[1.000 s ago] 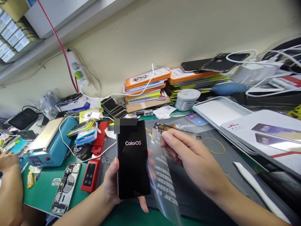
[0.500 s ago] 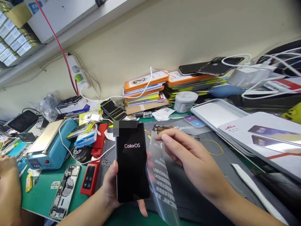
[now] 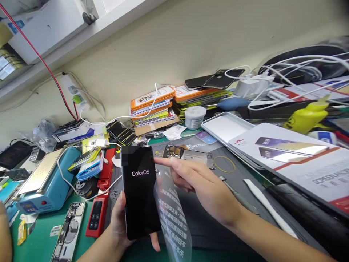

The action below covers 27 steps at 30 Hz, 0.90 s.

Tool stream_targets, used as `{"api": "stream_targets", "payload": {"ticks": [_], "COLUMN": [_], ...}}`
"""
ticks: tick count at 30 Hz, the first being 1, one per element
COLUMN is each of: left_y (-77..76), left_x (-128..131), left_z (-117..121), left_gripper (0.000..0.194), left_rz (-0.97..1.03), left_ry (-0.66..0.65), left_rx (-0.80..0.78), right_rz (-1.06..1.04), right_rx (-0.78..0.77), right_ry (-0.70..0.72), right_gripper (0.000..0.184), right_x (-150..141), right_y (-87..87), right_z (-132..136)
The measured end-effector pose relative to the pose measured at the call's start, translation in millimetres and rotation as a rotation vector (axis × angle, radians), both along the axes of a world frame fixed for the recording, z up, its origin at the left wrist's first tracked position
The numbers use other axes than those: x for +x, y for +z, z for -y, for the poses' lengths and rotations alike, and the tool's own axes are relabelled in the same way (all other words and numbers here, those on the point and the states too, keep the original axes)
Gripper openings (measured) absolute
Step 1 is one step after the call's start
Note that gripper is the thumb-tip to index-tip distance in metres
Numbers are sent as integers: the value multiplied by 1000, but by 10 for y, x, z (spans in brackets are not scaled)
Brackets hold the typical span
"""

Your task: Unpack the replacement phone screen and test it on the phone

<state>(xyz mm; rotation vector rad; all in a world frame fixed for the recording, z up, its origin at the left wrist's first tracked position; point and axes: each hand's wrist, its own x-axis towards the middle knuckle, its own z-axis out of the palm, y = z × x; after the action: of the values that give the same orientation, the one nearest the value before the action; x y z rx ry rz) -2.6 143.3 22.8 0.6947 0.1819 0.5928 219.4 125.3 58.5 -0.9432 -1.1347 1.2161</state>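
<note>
In the head view my left hand [image 3: 119,218] is wrapped round a dark smartphone [image 3: 141,203], held upright with "ColorOS" lit on its screen. A pixelated patch covers its top left corner. My right hand [image 3: 201,185] is at the phone's right side. Its index finger stretches to the phone's upper right edge and seems to touch it. The other fingers are loosely bent, with nothing plainly gripped. A curled clear plastic film [image 3: 174,222] with white printed characters hangs along the phone's right edge, below my right hand. Where the film is attached is hidden.
On the grey mat lie a phone circuit board [image 3: 174,150], a yellow rubber band [image 3: 225,164] and a white pry tool [image 3: 269,207]. An opened phone [image 3: 68,233], red device [image 3: 96,216] and blue machine [image 3: 43,185] stand left. A screen box [image 3: 294,160] lies right.
The view has turned right, so things appear further left. My right index finger has straightened and moved to the phone's edge. The film has curled more and sits below the fingers.
</note>
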Motion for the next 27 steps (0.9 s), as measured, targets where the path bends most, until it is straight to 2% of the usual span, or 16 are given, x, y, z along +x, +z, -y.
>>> {"api": "stream_targets", "payload": {"ticks": [11, 15, 23, 27], "left_y": [140, 109, 81, 28], "left_x": [28, 0, -23, -23], "left_z": [40, 37, 52, 50], "left_gripper": [56, 54, 62, 74], "left_rz": [-46, -53, -106, -148], "left_ry": [71, 50, 62, 55], "left_rx": [-1, -1, 13, 28], "right_rz": [8, 31, 73, 77], "right_rx": [96, 106, 130, 189], "right_ry": [-1, -1, 3, 14], "right_gripper": [55, 61, 59, 61], "right_x": [7, 6, 2, -10], "right_y": [51, -3, -22, -19], "right_z": [1, 20, 35, 43]}}
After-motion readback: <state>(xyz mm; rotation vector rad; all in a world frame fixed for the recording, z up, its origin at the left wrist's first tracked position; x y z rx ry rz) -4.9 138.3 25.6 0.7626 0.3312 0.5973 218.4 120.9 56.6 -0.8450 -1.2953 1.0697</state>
